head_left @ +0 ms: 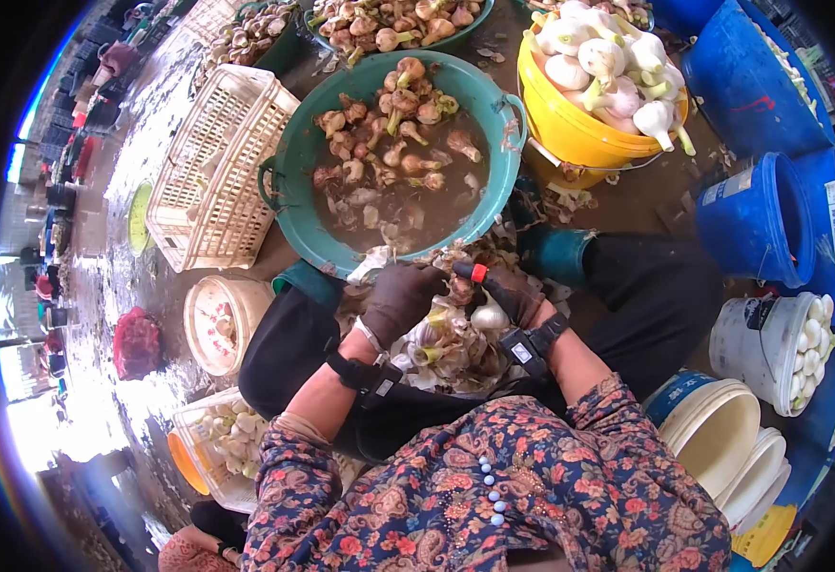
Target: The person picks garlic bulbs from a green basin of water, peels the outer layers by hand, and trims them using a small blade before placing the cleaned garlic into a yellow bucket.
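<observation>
Both hands wear dark gloves and meet just below the near rim of a green basin [288,224], which holds muddy water and unpeeled garlic bulbs [403,100]. My left hand [404,297] is closed, and what it grips is hidden by the glove. Fingers of my right hand [513,289] are wrapped round a small tool with a red and black handle [472,273]. A brownish bulb [458,290] appears between the hands, partly covered. Beneath them, a white bulb [490,316] lies on a heap of garlic skins [455,353] between the legs.
A yellow bucket [579,143] heaped with white garlic stands at the upper right. White crates [215,181] and a white bucket [217,324] are on the left. Blue buckets [759,219] and a white bucket of garlic [770,348] line the right. Part of another person [193,551] shows at the lower left.
</observation>
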A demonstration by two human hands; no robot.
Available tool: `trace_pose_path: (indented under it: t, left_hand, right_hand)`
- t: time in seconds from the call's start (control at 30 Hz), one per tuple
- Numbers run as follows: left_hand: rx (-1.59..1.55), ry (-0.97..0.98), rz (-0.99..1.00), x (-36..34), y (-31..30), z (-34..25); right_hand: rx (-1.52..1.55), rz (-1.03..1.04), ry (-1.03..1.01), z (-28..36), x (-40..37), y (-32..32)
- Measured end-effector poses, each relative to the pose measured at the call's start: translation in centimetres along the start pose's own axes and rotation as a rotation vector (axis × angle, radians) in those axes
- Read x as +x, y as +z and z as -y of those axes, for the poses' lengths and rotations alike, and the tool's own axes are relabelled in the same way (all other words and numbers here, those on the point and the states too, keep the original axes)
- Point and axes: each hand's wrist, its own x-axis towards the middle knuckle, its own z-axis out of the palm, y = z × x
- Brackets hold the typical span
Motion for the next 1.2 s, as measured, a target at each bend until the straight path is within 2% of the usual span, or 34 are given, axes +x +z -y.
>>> trace_pose_path:
  t: [0.03,0.1,0.13,0.2,0.23,0.27,0.33,0.37,0.4,0.47,0.5,0.53,0.6,0.63,0.67,0.73,0.77,0.8,0.87,0.9,0.93,1.0,1.03,1.07,1.13,1.17,1.2]
  left_hand:
    - [-0.002,-0.004,-0.001,-0.2,0.1,0.0]
    - [-0.452,-0.308,-0.054,-0.7,0.4,-0.1]
    - [-0.452,-0.31,-0.057,-0.7,0.3,0.1]
    - [-1.355,-0.612,0.131,-1.0,-0.2,1.1]
    - [-1.192,-0.353,0.117,-1.4,-0.1,1.6]
    - [-1.191,-0.351,0.114,-1.7,0.3,1.7]
    - [-0.283,0.095,-0.404,-2.2,0.6,1.1]
    - [-0.245,-0.083,-0.29,-2.9,-0.5,0.4]
    - [-0.249,-0.084,-0.294,-3.1,-0.5,0.6]
    - [-0.233,-0.023,-0.296,-3.0,-0.4,1.3]
    - [-0.052,0.127,-0.386,-2.6,-0.2,1.9]
    - [-0.051,0.132,-0.384,-2.3,-0.3,1.7]
    - [-1.503,-0.609,-0.099,-1.5,-0.2,0.7]
    - [-1.344,-0.544,-0.073,-1.4,-0.4,0.3]
    - [-1.345,-0.542,-0.075,-1.7,-0.7,-0.1]
    - [-1.163,-0.382,-0.119,-2.5,-1.4,-0.9]
    - [-1.111,-0.328,-0.051,-2.9,-1.6,-0.6]
    - [-1.112,-0.326,-0.043,-3.5,-2.1,-0.5]
    - [-1.152,-0.28,0.25,-4.6,-3.8,-1.1]
    - [-1.106,-0.397,0.257,-5.1,-4.7,-1.9]
    - [-1.103,-0.4,0.26,-4.8,-4.9,-1.7]
    - [-0.467,-0.305,0.413,-4.2,-4.9,-1.1]
    - [-0.45,-0.238,0.168,-4.0,-3.8,-1.3]
    - [-0.448,-0.242,0.169,-3.4,-2.8,-1.4]
    - [-0.822,-0.279,-0.107,-1.7,-1.7,-1.6]
    - [-0.962,-0.279,-0.057,-1.2,-1.6,-1.5]
    - [-0.965,-0.279,-0.055,-1.0,-1.6,-1.4]
  right_hand:
    - [0.0,0.005,0.002,-0.2,0.4,0.0]
    - [0.326,0.02,0.269,-0.9,1.1,0.2]
    - [0.325,0.023,0.269,-0.5,1.0,0.2]
    - [0.341,-0.063,0.091,0.4,0.9,0.3]
    - [0.328,-0.094,0.098,0.4,0.9,0.3]
    - [0.326,-0.093,0.096,0.2,0.8,0.3]
    - [0.316,-0.146,0.108,0.0,0.6,0.4]
    - [0.106,-0.142,0.071,0.2,0.5,0.4]
    - [0.101,-0.14,0.073,0.4,0.3,0.7]
    - [-0.161,-0.256,-0.071,1.7,0.3,1.6]
    - [-0.224,-0.268,-0.034,2.4,0.2,1.9]
    - [-0.222,-0.273,-0.035,1.8,0.5,2.3]
    - [-0.541,-0.364,-0.311,-0.8,1.3,2.9]
    - [-0.545,-0.367,-0.312,-1.2,1.5,2.9]
    - [-0.288,-0.437,-0.179,-1.7,1.7,3.0]
    - [0.234,-0.563,0.091,-2.7,2.2,3.1]
    - [0.406,-0.627,0.175,-3.1,2.4,3.2]
    - [0.407,-0.633,0.178,-4.1,2.4,2.7]
    - [0.464,-0.645,0.299,-5.6,1.8,1.1]
    - [0.509,-0.633,0.304,-5.6,1.3,0.8]
    - [0.514,-0.634,0.305,-4.8,1.1,0.8]
    - [0.428,-0.574,0.227,-3.5,1.2,0.7]
    - [0.248,-0.501,0.107,-3.2,1.2,0.6]
    - [0.252,-0.498,0.106,-2.4,1.3,0.9]
    - [0.381,-0.309,0.095,-1.1,1.4,1.4]
    - [0.254,-0.258,-0.108,-1.5,1.4,1.4]
    - [0.254,-0.26,-0.105,-1.5,1.3,1.2]
